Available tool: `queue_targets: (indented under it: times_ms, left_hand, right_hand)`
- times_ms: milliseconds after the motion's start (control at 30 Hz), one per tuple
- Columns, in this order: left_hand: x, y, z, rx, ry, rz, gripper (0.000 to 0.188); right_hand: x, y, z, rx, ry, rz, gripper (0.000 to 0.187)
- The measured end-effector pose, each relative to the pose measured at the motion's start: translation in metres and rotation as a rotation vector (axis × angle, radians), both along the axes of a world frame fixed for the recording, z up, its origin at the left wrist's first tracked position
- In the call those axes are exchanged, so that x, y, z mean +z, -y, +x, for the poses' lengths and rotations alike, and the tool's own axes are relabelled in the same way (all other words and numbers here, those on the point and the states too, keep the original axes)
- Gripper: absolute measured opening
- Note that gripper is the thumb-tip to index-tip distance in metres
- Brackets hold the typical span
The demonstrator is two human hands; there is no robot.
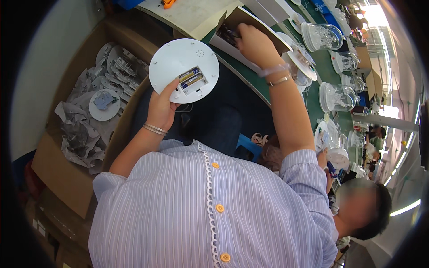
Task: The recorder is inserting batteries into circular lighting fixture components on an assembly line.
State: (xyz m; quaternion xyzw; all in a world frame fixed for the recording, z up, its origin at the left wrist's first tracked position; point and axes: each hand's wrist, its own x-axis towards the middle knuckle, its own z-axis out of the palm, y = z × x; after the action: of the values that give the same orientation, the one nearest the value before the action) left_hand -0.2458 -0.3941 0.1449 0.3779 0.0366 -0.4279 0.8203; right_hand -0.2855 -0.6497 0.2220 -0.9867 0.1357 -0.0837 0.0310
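Observation:
My left hand [164,103] grips the lower edge of a round white plastic base [172,60], its thumb on the face beside an open battery compartment. Batteries [192,79] with gold and dark wrappers lie side by side in that compartment. A thin wire hangs below the base. To the right, my right hand [255,43] reaches into an open white cardboard box [241,57] on the green bench. Its fingers are curled together over small dark pieces [229,35] inside; what they pinch, if anything, is hidden.
At the left, a large cardboard carton [56,163] holds several white discs [117,67] and crumpled paper [82,136]. Clear-domed lamps [321,36] line the green bench [315,82] at the right. An orange tool [168,3] lies at the far edge. A co-worker [364,205] sits at the right.

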Motion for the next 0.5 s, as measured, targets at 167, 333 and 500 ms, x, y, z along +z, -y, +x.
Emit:
queue_targets:
  times_ms: [167,333,500]
  left_hand:
    - [-0.002,0.005,-0.004,0.017,0.008,0.018,0.033]
    - [0.0,0.01,-0.009,0.013,0.022,0.031,0.034]
    - [0.002,0.01,-0.01,0.002,0.035,0.017,0.034]
  right_hand:
    - [0.005,-0.048,-0.042,0.005,0.181,0.701,0.018]
    - [-0.014,-0.093,-0.056,0.062,0.201,0.88,0.022]
    - [-0.02,-0.097,-0.063,0.071,0.208,0.783,0.027]
